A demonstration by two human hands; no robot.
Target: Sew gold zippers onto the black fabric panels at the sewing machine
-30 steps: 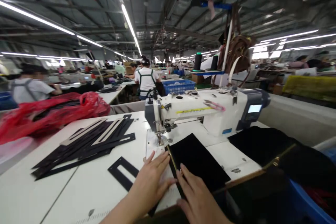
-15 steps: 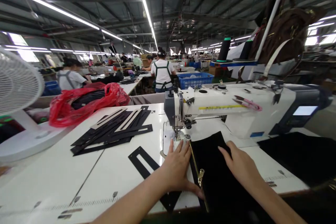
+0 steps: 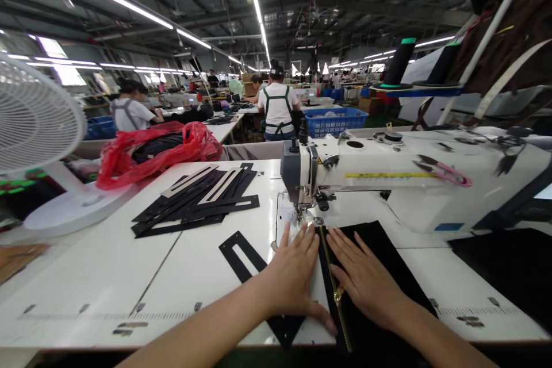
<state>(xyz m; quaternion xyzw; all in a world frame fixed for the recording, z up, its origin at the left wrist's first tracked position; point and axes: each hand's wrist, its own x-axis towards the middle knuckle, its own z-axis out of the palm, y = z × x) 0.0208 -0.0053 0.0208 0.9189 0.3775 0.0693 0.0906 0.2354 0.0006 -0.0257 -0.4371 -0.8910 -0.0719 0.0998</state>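
Black fabric (image 3: 383,253) with a gold zipper (image 3: 342,319) along its left side lies in front of the sewing machine (image 3: 371,178). My right hand (image 3: 366,279) rests flat on the fabric, its fingers stretched toward the needle area and beside the zipper's gold pull (image 3: 338,294). My left hand (image 3: 293,273) lies spread at the fabric's left edge, fingertips close to the presser foot (image 3: 302,213). Under my left forearm is a black frame-shaped piece (image 3: 236,246) with a long slot, partly hidden.
Several slotted black pieces (image 3: 172,207) are heaped on the white table (image 3: 103,276). Behind them is a red plastic bag (image 3: 114,164); a white fan (image 3: 64,207) stands at left. More black fabric (image 3: 509,264) lies at right. Pink-handled snips (image 3: 452,173) rest on the machine. Co-workers sit or stand beyond.
My right hand has moved left from the fabric's right edge and now lies flat beside the zipper. My left hand stays nearly in place. The view has turned slightly.
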